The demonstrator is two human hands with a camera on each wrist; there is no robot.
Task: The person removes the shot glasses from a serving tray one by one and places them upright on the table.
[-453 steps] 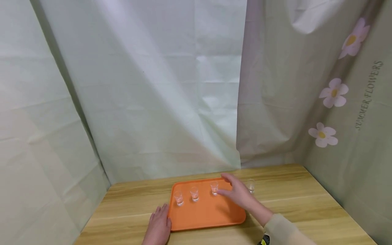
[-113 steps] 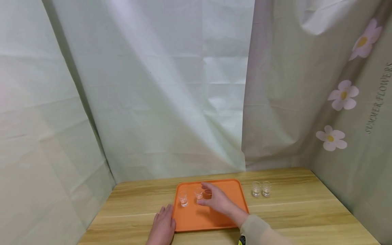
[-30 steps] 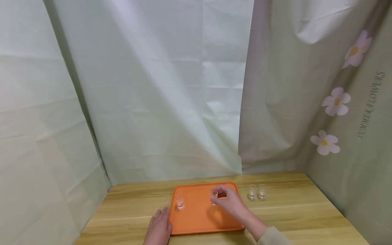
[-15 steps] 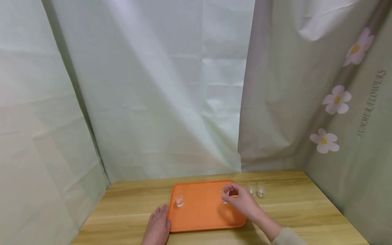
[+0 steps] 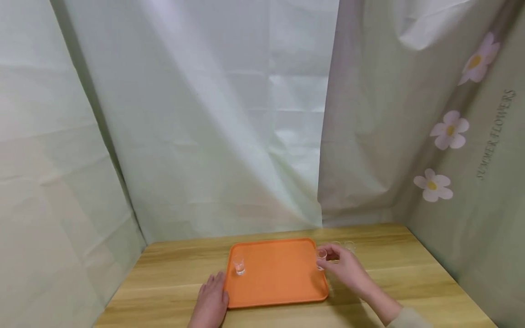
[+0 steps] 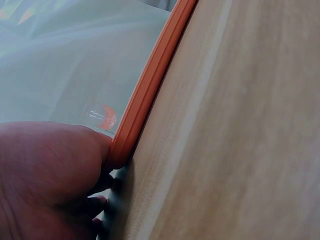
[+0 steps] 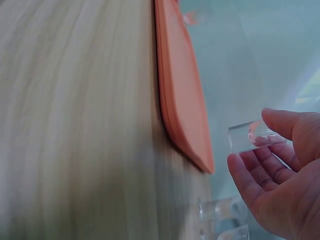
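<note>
My right hand pinches a small clear shot glass between thumb and fingers, over the right edge of an orange tray. In the right wrist view this held glass is clear of the tray, raised above the tabletop. One other shot glass stands upright at the tray's left side. My left hand lies on the table against the tray's left edge, fingers extended; its thumb side touches the rim in the left wrist view.
Two more shot glasses, one of them the rightmost glass, stand side by side on the wooden table right of the tray, partly hidden behind my right hand. Pale curtains hang behind and at both sides.
My right hand has carried the shot glass rightward, from over the tray's middle to its right edge. Earlier, several glasses stood on the tray; now one does. My left hand stays by the tray.
</note>
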